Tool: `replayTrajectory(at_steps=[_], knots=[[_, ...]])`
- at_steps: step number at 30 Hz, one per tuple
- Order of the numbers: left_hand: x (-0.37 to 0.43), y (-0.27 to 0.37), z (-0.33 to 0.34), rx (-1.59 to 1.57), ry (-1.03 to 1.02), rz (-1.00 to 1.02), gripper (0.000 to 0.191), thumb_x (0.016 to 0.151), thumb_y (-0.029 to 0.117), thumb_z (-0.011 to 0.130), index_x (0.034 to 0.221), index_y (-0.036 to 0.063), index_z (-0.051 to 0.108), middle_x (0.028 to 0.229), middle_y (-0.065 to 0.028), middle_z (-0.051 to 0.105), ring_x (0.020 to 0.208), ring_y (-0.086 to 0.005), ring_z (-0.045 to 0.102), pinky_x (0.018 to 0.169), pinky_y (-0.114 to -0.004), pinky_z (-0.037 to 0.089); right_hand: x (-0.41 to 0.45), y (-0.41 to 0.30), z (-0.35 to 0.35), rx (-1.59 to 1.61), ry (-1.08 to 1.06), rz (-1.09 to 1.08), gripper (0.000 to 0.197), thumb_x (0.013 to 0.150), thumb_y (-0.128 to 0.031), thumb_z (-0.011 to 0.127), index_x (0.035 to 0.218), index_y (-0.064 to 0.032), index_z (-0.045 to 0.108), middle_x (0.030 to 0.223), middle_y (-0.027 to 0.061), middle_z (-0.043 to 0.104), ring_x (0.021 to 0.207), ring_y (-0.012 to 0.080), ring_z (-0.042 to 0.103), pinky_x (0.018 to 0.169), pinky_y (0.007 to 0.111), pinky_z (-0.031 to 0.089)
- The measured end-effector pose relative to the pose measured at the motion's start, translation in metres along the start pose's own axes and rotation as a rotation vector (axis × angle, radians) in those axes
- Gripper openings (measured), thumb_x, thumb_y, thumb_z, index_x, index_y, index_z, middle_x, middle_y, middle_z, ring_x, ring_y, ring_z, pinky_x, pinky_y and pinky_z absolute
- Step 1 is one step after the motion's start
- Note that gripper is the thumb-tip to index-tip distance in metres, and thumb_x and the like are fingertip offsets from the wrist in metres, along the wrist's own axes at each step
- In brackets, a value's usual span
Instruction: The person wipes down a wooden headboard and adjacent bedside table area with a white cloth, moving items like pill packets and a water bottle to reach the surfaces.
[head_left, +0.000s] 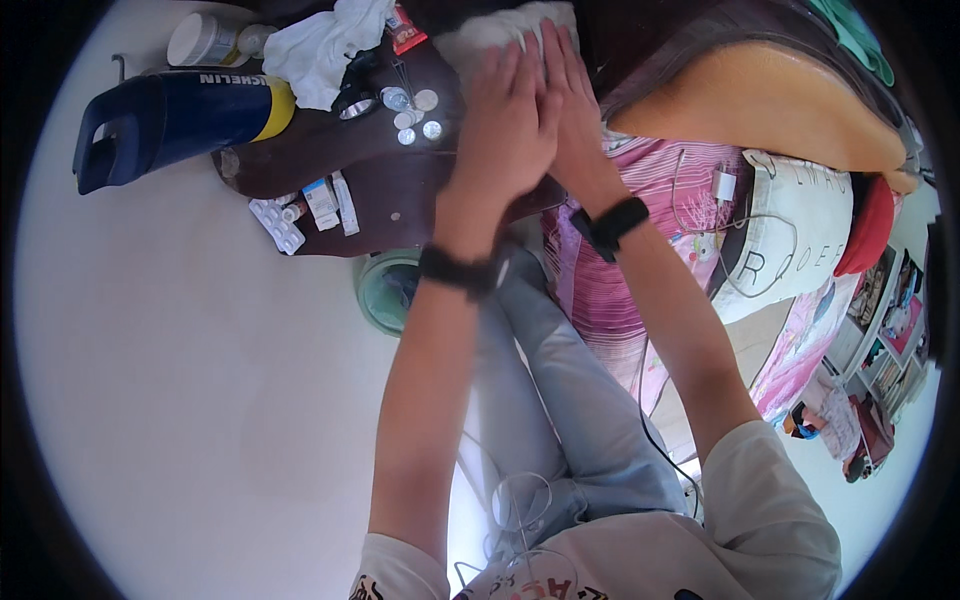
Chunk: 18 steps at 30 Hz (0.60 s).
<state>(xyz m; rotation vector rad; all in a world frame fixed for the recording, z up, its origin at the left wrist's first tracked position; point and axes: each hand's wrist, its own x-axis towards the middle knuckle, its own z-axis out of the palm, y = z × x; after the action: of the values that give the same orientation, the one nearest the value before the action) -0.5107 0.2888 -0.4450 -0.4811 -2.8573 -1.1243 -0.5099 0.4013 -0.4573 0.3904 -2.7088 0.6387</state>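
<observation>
My left hand (510, 124) and my right hand (571, 97) lie side by side, partly overlapping, at the top centre. Both press with extended fingers on a whitish cloth (491, 26) on the dark tabletop (300, 154). Neither hand's grip on the cloth can be made out. Just left of my left hand several coins (432, 130) lie on the table beside metal tweezers (403, 75) and a black flashlight (358, 101). A crumpled white cloth (322, 52) and a red snack packet (405, 31) lie farther back.
At the left lie a blue and yellow bottle (187, 124) and a white tub (202, 39). A pill blister pack (276, 225) and a small box (321, 204) sit below. A green bin (382, 300) stands underneath; a tan chair part (757, 105), pink bedding (592, 277) and canvas bag (795, 225) are right.
</observation>
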Motion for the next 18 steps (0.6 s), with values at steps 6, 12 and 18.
replayTrajectory(at_steps=[6, 12, 18], knots=[[-0.054, 0.015, -0.058, 0.013, 0.075, -0.310, 0.043, 0.086, 0.007, 0.061, 0.127, -0.0031, 0.051, 0.140, -0.0225, 0.043, 0.132, -0.0406, 0.039, 0.107, -0.044, 0.036, -0.030, -0.005, -0.016, -0.003, 0.006, 0.149, 0.032, 0.089, -0.006, 0.056, 0.118, 0.0069, 0.057, 0.136, 0.0207, 0.050, 0.130, 0.0350, 0.046, 0.105, 0.038, 0.040], [-0.075, -0.024, -0.043, 0.201, 0.199, -0.229, 0.050, 0.090, 0.007, 0.057, 0.135, -0.0070, 0.039, 0.145, -0.0240, 0.036, 0.131, -0.0412, 0.040, 0.107, -0.047, 0.037, -0.053, -0.034, -0.053, 0.668, 0.109, 0.542, 0.028, 0.099, -0.008, 0.044, 0.120, 0.0046, 0.057, 0.130, 0.0190, 0.057, 0.124, 0.0307, 0.053, 0.106, 0.033, 0.038], [-0.065, -0.025, -0.036, 0.321, 0.138, -0.147, 0.043, 0.094, 0.004, 0.051, 0.134, -0.0089, 0.041, 0.147, -0.0247, 0.034, 0.135, -0.0409, 0.036, 0.111, -0.050, 0.031, -0.084, -0.055, -0.108, 0.797, 0.111, 0.641, 0.031, 0.101, -0.009, 0.035, 0.117, 0.0077, 0.056, 0.127, 0.0204, 0.059, 0.122, 0.0284, 0.054, 0.106, 0.036, 0.037]])
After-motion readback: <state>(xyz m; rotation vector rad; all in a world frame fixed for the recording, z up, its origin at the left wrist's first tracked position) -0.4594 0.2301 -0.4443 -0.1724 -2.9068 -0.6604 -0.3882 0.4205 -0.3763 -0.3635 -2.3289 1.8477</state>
